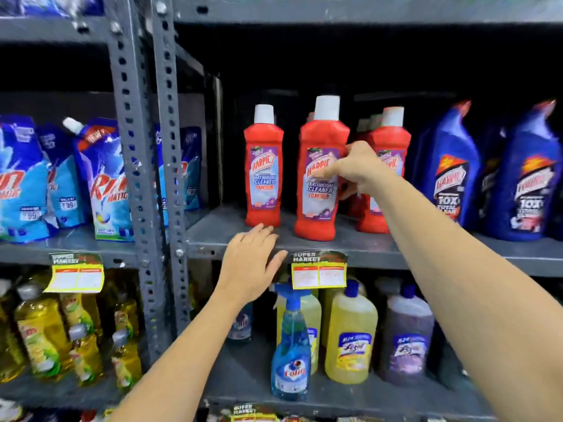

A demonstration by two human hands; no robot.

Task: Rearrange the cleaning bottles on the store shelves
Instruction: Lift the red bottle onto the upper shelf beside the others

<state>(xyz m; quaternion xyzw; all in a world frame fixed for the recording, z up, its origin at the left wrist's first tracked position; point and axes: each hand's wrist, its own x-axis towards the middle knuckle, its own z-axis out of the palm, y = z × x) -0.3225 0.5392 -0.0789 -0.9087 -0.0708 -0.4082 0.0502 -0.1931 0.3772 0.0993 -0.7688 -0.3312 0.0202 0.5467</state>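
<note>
1. Middle shelf (304,248), centre of frame: three red bathroom-cleaner bottles stand upright at the front edge, labels forward. The left red bottle (263,169) stands apart from the others, with a clear gap to its right. The middle red bottle (321,172) sits furthest forward. The right red bottle (388,178) is partly hidden by the arm; more red bottles show dimly behind it.
2. Same shelf, right of frame: blue toilet-cleaner bottles (451,175), upright, in a close row.
3. Right hand (359,169), centre: fingers spread loosely between the middle and right red bottles, thumb lying across the middle bottle's label. It touches or nearly touches that bottle; no closed grasp shows.
4. Left hand (253,260), lower centre: flat and wide, fingers spread, holding nothing, resting at the shelf lip just below the left red bottle.
5. Lower shelf, below centre: blue spray bottle (291,354), yellow jugs (350,339) and a dark purple jug (408,339), upright, not being handled.
6. Left bay: detergent pouches (103,184) above, yellow dish-liquid bottles (42,330) below.
7. Progress, as judged: the red row is fronted but unevenly spaced and not in line; evening it out appears to remain. Blue row looks settled.
</note>
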